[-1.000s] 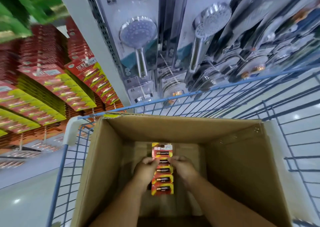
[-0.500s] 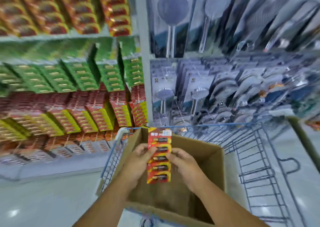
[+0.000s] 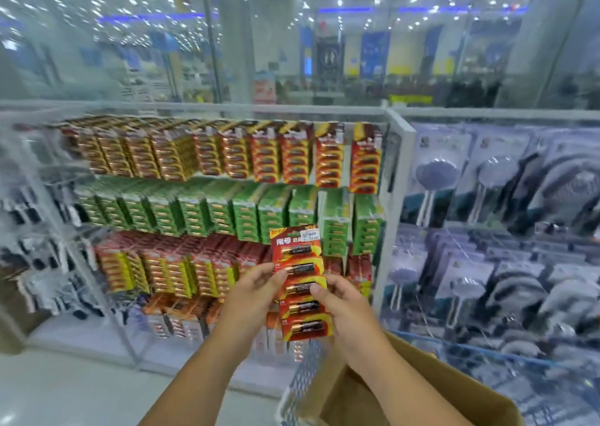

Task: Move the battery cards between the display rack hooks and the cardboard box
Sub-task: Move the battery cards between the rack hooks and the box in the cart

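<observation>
Two hands' fingers, left hand (image 3: 256,291) and right hand (image 3: 341,305), pinch one five-battery battery card (image 3: 300,283).

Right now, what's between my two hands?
In the head view, the red battery card sits upright between them: the left hand pinches its left edge and the right hand grips its right edge. Nothing else lies there.

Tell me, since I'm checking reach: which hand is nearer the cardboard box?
Right. The right hand holds the battery card just above the cardboard box; the left hand holds the card's other edge, farther from the box.
</observation>
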Available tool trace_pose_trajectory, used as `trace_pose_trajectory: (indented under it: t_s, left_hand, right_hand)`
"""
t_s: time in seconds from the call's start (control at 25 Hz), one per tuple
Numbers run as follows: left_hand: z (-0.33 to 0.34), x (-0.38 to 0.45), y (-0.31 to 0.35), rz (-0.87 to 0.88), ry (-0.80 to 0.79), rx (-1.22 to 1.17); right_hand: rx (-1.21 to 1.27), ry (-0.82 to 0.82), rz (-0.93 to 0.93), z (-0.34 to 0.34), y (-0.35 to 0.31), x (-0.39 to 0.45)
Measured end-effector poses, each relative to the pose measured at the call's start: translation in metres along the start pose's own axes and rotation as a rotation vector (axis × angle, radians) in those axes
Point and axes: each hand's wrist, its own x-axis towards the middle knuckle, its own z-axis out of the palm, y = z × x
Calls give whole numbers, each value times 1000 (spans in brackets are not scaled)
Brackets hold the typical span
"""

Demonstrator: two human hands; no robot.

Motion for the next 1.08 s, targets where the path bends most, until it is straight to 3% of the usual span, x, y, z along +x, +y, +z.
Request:
trace_pose_trajectory:
  t_s: [0.52, 0.72, 1.08]
  left_hand:
    - [-257, 194, 80, 207, 50, 18]
    - [-291, 276, 84, 184, 30, 2]
    - [-292, 408, 94, 141, 96, 17]
  right_hand:
    - [-10, 19, -107, 297, -19, 167]
    - [-16, 61, -130, 340, -19, 238]
    - [-42, 77, -127, 364, -33, 366]
